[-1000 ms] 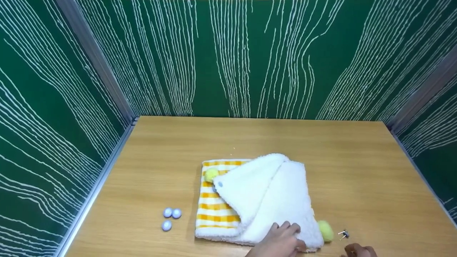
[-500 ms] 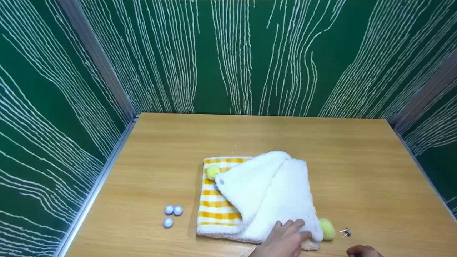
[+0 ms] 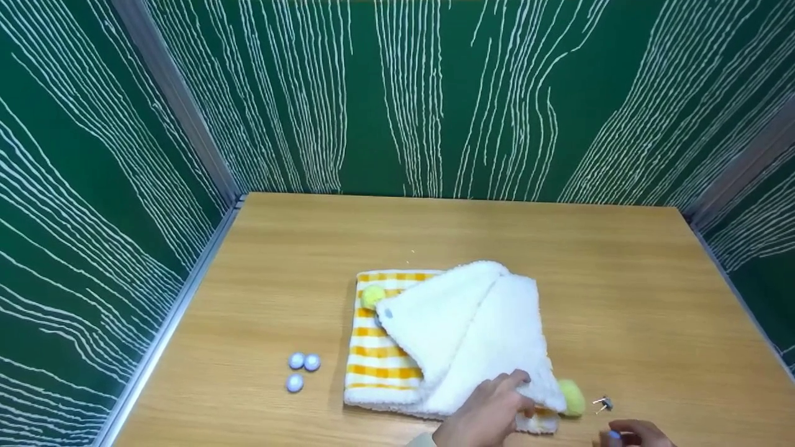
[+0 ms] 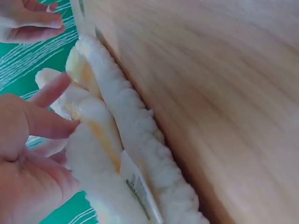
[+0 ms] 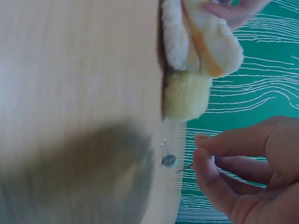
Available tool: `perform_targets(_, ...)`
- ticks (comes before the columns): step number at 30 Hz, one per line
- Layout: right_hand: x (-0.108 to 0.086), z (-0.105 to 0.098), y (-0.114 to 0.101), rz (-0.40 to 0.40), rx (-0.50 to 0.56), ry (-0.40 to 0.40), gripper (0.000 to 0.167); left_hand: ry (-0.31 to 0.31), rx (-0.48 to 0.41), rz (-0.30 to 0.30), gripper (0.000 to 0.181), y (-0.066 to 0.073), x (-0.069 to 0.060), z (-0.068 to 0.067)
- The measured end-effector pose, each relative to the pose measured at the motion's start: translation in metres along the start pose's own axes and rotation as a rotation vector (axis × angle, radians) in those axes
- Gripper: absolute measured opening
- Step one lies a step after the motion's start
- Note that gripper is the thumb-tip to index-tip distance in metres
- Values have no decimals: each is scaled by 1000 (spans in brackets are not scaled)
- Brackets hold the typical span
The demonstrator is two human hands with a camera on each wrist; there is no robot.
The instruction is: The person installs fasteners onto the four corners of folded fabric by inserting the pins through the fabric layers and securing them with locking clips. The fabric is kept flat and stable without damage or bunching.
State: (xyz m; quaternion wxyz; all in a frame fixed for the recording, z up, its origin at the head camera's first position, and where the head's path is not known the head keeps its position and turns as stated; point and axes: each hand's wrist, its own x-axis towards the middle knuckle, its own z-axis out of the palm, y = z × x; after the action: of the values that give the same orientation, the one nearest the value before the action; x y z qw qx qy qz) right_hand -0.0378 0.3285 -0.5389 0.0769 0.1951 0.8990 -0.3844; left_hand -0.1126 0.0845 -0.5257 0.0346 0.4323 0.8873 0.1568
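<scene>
The folded cloth (image 3: 503, 335) has white fleece and a yellow-and-white check; a white label (image 4: 138, 186) shows between its layers. At its near right corner, my left hand (image 3: 484, 413) holds the upper fleece layer's edge with bent fingers and thumb, and check shows underneath. In the left wrist view this hand (image 4: 32, 149) is close to the layered edge. My right hand (image 3: 640, 434), right of the cloth, pinches a small blue-headed item (image 3: 614, 435). The right wrist view has a thin metal pin (image 5: 184, 168) sticking out from the fingertips of this hand (image 5: 247, 172).
Small metal screws (image 3: 603, 404) lie between the cloth's yellow-green pompom (image 3: 571, 398) and my right hand. Another pompom (image 3: 372, 297) is at the cloth's upper left. Three pale balls (image 3: 295, 382) sit left of the cloth. Green, white-lined panels (image 3: 397, 99) surround the wooden table (image 3: 279, 248).
The cloth's near right edge has been drawn back, baring more check beneath. My left fingers have shifted slightly upward. The right hand has moved a little to the right, and its blue-headed item shows more clearly.
</scene>
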Motion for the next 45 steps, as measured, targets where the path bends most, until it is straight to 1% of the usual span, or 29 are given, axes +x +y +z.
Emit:
perform_targets(2,-7,3,-9,-29,7,99,37,-6,-13,-9,39,-1,0,0)
perform_targets(3,-10,5,-14,-36,7,147,32,5,-22,-12,40,-2,0,0)
perform_targets(4,-12,7,-20,-48,12,200,27,31,-24,-10,40,-2,0,0)
perform_targets(5,-14,9,-26,-65,24,257,23,66,-32,-8,39,-3,0,0)
perform_targets(8,-18,15,-40,-124,106,393,17,198,-59,8,34,-7,-1,0)
perform_targets(10,-21,17,-49,-171,168,454,15,282,-80,21,31,-9,-1,-2)
perform_targets(11,-22,17,-52,-190,196,475,15,305,-107,22,31,-11,-2,-2)
perform_targets(13,-25,17,-60,-200,207,489,16,334,-160,27,29,-12,-2,-5)
perform_targets(16,-27,17,-70,-169,195,485,16,359,-248,27,29,-14,-3,-9)
perform_targets(18,-27,18,-77,-149,178,485,17,388,-287,25,29,-15,-3,-11)
perform_targets(20,-27,20,-84,-151,182,489,17,428,-312,24,30,-16,-4,-14)
perform_targets(22,-27,22,-92,-171,182,502,17,467,-321,21,31,-17,-4,-16)
perform_targets(25,-27,28,-100,-248,194,519,17,507,-323,14,33,-18,-5,-20)
perform_targets(29,-25,35,-106,-363,245,553,18,522,-314,3,37,-18,-6,-24)
perform_targets(32,-23,38,-110,-416,288,561,18,529,-295,2,39,-18,-7,-27)
perform_targets(35,-21,41,-113,-432,293,565,18,540,-272,5,40,-18,-7,-29)
perform_targets(39,-18,42,-117,-450,288,582,18,555,-273,15,42,-17,-7,-30)
perform_targets(42,-17,44,-119,-462,297,578,18,552,-289,16,43,-17,-7,-31)
perform_targets(45,-15,46,-122,-452,291,568,17,544,-289,16,44,-18,-7,-31)
